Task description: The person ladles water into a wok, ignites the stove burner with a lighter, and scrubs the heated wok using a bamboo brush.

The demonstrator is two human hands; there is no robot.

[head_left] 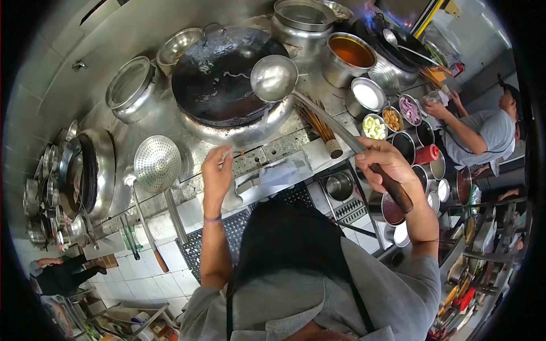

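Observation:
My right hand (pixel 387 165) is closed around the handle of a long metal ladle (pixel 274 78) with a dark wooden end. The ladle's bowl hangs over the right side of a large black wok (pixel 222 85). A little liquid and some pale streaks show on the wok's dark surface. My left hand (pixel 218 170) is raised in front of the wok, fingers loosely curled and slightly apart; I see nothing held in it. Left of that hand a perforated strainer (pixel 157 162) rests on the stove edge, beside another long-handled tool (pixel 148 230) with a wooden grip.
A bamboo brush (pixel 327 133) lies at the stove's front edge. To the right stand a pot of orange liquid (pixel 351 52), a pot of white contents (pixel 368 94) and several ingredient tins. A second wok (pixel 392 48) sits near flames. A co-worker (pixel 478 133) stands at far right.

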